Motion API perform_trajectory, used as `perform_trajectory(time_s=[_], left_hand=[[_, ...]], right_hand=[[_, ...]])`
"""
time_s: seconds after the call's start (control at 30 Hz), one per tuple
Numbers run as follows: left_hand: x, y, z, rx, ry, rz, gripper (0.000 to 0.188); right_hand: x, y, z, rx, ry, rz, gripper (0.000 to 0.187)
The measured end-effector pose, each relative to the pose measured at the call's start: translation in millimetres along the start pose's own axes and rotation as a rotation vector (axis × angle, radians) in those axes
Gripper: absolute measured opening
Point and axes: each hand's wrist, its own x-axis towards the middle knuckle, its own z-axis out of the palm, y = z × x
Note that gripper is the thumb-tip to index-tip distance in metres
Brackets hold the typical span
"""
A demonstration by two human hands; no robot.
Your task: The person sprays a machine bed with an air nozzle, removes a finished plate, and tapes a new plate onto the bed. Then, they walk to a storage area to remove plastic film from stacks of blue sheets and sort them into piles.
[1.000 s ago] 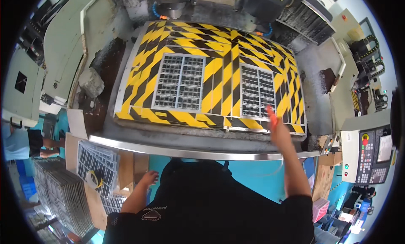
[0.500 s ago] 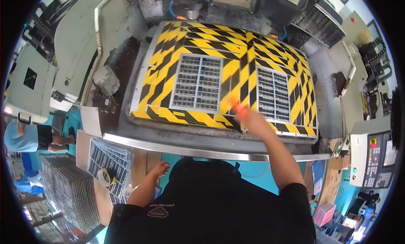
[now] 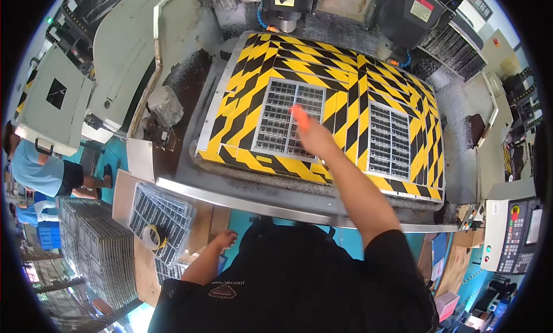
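Observation:
My right hand (image 3: pixel 317 140) is closed around a small bright orange object (image 3: pixel 299 115), whose kind I cannot make out. It reaches over the left panel (image 3: pixel 276 117), a pale frame with rows of dark rectangular parts. A similar right panel (image 3: pixel 389 140) lies beside it. Both are set in a machine bed covered with yellow-and-black striped tape (image 3: pixel 340 103). My left hand (image 3: pixel 226 239) hangs low before the machine's front edge, fingers curled, with nothing visible in it.
A metal rail (image 3: pixel 247 205) runs along the machine's front. Spindle heads (image 3: pixel 288 10) hang at the back. Stacked panels with a tape roll (image 3: pixel 152 238) lie at lower left, near a tall pile of frames (image 3: pixel 98 246). A control panel (image 3: pixel 515 235) stands right; a person in light blue (image 3: pixel 40 169) is far left.
My right hand has moved left with the orange object, from between the panels to over the left panel. The whole view has shifted slightly. My left hand stays low.

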Motion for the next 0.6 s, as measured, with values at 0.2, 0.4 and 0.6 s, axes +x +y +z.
perform_trajectory(time_s=[0.2, 0.4, 0.6], left_hand=[[-5, 16, 6, -0.02, 0.029, 0.024, 0.025], [4, -1, 7, -0.016, -0.05, -0.029, 0.023], [1, 23, 10, 0.032, -0.118, -0.042, 0.023]], right_hand=[[-58, 5, -36, -0.01, -0.017, 0.062, 0.044], [-134, 45, -78, -0.097, 0.012, 0.167, 0.042], [-176, 227, -150, -0.192, 0.353, 0.516, 0.036]])
